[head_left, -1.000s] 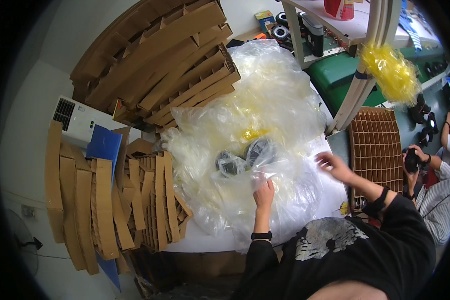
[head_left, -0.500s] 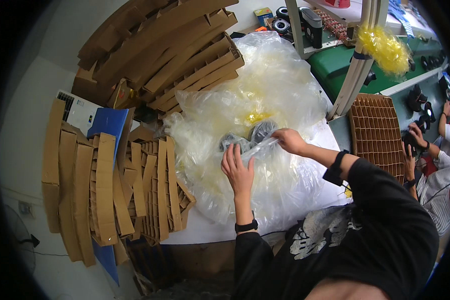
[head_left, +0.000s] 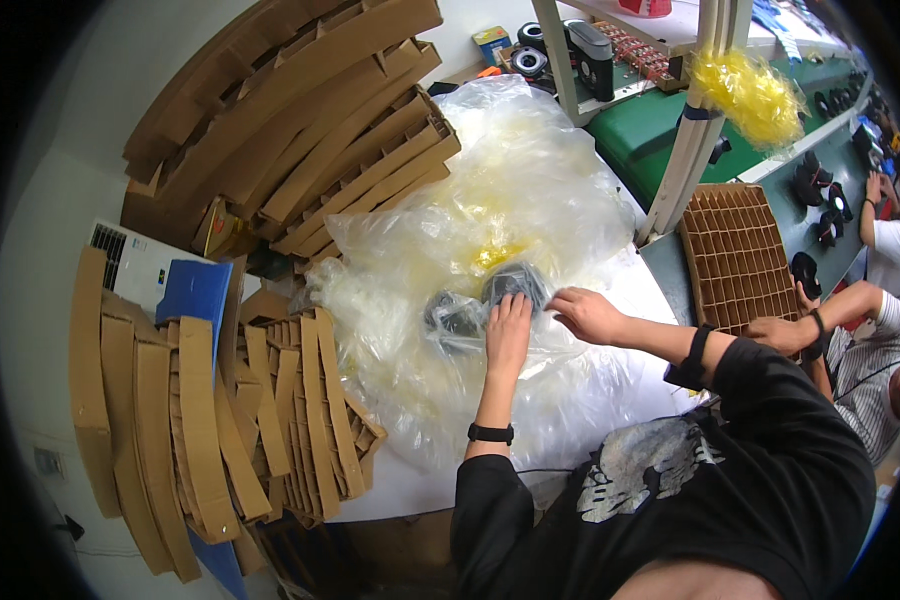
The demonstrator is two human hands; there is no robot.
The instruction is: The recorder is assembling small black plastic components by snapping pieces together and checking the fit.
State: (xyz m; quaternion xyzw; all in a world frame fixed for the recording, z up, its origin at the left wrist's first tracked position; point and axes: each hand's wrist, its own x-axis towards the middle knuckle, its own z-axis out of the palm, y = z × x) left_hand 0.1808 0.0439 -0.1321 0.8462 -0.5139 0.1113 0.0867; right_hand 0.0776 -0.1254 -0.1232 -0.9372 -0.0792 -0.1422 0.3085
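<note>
Two dark round parts lie in clear plastic bags on a heap of crinkled plastic bags (head_left: 560, 190). The left bagged part (head_left: 455, 316) rests just left of my left hand (head_left: 508, 330). My left hand lies with its fingers stretched over the near edge of the right bagged part (head_left: 513, 283). To the right of that part is my right hand (head_left: 585, 315), its fingers bent, slightly apart and a little blurred. I see nothing held in it. Whether its fingertips touch the plastic is hard to tell.
Cardboard dividers (head_left: 200, 430) stand stacked at the left, with more cardboard (head_left: 300, 120) behind. A divider tray (head_left: 738, 255) lies at the right by a co-worker's hand (head_left: 782, 335). Yellow strands (head_left: 750, 98) hang on a post (head_left: 695, 140). Black parts (head_left: 820, 200) sit on the right bench.
My right hand has let go of the plastic it pinched. My left hand has moved right, onto the right bagged part. The view has shifted slightly, and a co-worker's hand now reaches the divider tray.
</note>
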